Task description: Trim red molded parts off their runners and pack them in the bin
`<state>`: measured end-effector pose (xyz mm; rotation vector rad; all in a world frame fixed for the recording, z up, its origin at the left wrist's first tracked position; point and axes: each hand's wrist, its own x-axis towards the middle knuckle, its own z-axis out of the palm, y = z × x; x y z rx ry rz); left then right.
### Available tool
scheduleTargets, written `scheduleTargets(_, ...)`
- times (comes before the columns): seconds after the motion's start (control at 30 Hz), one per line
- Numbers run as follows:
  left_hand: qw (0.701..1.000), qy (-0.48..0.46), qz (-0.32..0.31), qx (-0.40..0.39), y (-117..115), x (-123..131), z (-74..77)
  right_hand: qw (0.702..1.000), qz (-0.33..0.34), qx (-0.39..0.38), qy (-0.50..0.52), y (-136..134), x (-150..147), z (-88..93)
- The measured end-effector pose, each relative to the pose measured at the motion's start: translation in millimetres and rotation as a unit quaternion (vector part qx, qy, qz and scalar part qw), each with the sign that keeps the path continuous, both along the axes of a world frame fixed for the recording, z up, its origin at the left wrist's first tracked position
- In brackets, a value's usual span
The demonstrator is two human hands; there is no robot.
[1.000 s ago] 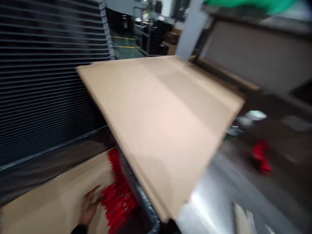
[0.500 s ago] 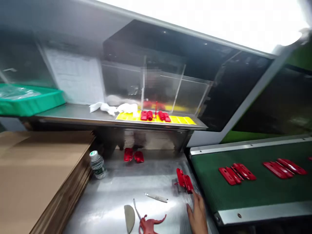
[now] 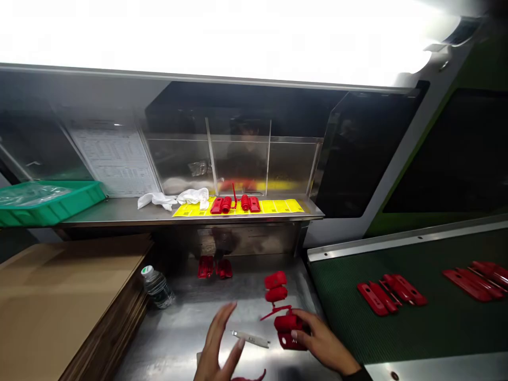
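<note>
My right hand [image 3: 323, 341] grips a glossy red moulded plastic part [image 3: 286, 324] at its near half, thumb and fingers on its edges. The part's far half [image 3: 277, 286] extends away over the metal table, joined by a thin red sprue. My left hand [image 3: 216, 349] hovers at the lower middle with thumb and fingers apart and nothing between them. Close by its thumb lies a slim silver hand tool [image 3: 252, 339]. Below, a dark red piece [image 3: 257, 377] is mostly cut off by the frame edge. Another red moulded part [image 3: 214, 268] rests at the table's back.
Stacked cardboard [image 3: 79, 296] and a water bottle [image 3: 157, 288] stand on the left. At right, a green conveyor belt [image 3: 337, 296] carries red parts [image 3: 391, 293]. A metal shelf [image 3: 119, 211] crosses the back, bearing white gloves [image 3: 194, 197], a green tray [image 3: 51, 203] and another red part [image 3: 235, 204].
My right hand has taken hold of the red part near the belt and drawn it left. My left hand has come into view. The camera has tilted and turned.
</note>
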<state>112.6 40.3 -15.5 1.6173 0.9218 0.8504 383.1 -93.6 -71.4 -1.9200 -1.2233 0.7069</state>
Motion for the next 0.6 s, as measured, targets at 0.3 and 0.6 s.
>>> scheduleTargets(0.3,0.877,-0.152,-0.219,-0.399,-0.1,-11.6,96.5,0.921,0.185,0.009,0.344,4.7,-52.8,155.6)
scheduleTargets(0.6,0.763,-0.347,-0.115,-0.533,-29.0,-39.2,95.6,0.904,-0.013,0.124,0.410,-2.8,-97.8,155.1)
